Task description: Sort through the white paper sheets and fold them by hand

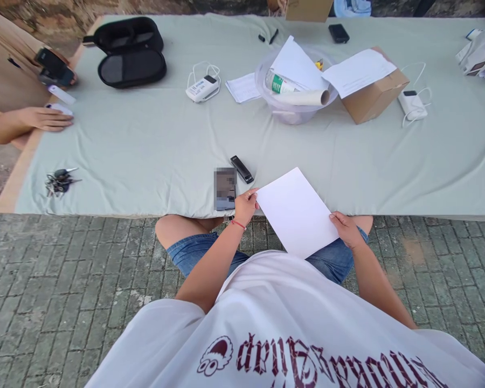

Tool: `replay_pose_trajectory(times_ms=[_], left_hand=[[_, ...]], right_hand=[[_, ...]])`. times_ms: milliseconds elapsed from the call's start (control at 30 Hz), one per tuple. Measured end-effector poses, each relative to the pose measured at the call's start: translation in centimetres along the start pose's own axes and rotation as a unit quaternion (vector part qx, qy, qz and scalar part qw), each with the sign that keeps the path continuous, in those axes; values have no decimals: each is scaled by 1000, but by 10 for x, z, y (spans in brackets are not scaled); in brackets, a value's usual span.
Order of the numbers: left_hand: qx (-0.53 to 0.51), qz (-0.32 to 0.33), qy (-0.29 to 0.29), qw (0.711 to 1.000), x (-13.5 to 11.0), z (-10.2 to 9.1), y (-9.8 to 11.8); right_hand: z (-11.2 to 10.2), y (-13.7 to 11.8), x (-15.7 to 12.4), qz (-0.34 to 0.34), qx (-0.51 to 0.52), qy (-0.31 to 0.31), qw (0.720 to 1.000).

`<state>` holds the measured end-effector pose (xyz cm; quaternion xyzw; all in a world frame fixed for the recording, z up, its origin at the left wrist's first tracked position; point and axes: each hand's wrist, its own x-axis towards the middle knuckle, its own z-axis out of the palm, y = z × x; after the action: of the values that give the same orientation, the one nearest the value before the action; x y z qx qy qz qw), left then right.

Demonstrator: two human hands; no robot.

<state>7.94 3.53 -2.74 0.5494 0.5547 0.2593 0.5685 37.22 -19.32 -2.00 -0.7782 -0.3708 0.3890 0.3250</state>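
Note:
A blank white sheet of paper [298,213] is held tilted between my two hands, partly over the table's front edge and partly above my lap. My left hand [246,206] pinches its left corner, a red string bracelet on the wrist. At the opposite corner, my right hand [346,229] grips the sheet with the thumb on top. Close to my left hand lie a black stapler [241,169] and a phone-like flat object [225,188], its surface blurred by pixels. The paper's underside is hidden.
On the cloth-covered table [157,145] stand a plastic basin [295,114] holding papers, a bottle and a roll, a cardboard box [374,97], white corded devices [204,89], an open black case [131,64] and keys [60,182]. Another person's hand [50,118] rests at the left edge.

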Motion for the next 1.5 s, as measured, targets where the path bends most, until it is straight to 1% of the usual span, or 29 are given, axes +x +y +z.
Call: replay_pose_trajectory(times_ms=[233,433,567,700,800,900,1033,1133,1200,1300,1400,1500], left_hand=[[28,7,5,1000,-5,-2,5],[53,12,-25,998,-6,-3,8],[43,-1,-43,998,-3,-4,6],[40,4,-59,997,-1,-5,3],[35,5,-48,998,-1,-5,0],[27,11,-32,999,-1,-5,-2],[14,5,-30,999,-1,-5,1],[-5,-3,-28,1000,-2,-5,6],[-14,-6,-19,1000,-2,-4,9],[-23,-5,5,1000,-3,0,14],[-39,-3,18,999,-3,3,17],[-50,-4,27,998,-2,4,17]], right_hand=[[1,5,2,-6,6,2,1000],[3,8,2,-10,11,8,1000],[3,10,2,-3,11,2,1000],[3,12,3,-9,-4,7,1000],[3,13,4,-4,0,1,1000],[2,14,3,15,22,-9,1000],[5,14,-2,69,104,-44,991],[9,14,-7,104,180,-105,972],[10,14,-9,114,200,-134,964],[7,14,-12,91,174,-125,973],[2,11,-15,40,108,-101,988],[-1,4,-17,-5,40,-79,996]])
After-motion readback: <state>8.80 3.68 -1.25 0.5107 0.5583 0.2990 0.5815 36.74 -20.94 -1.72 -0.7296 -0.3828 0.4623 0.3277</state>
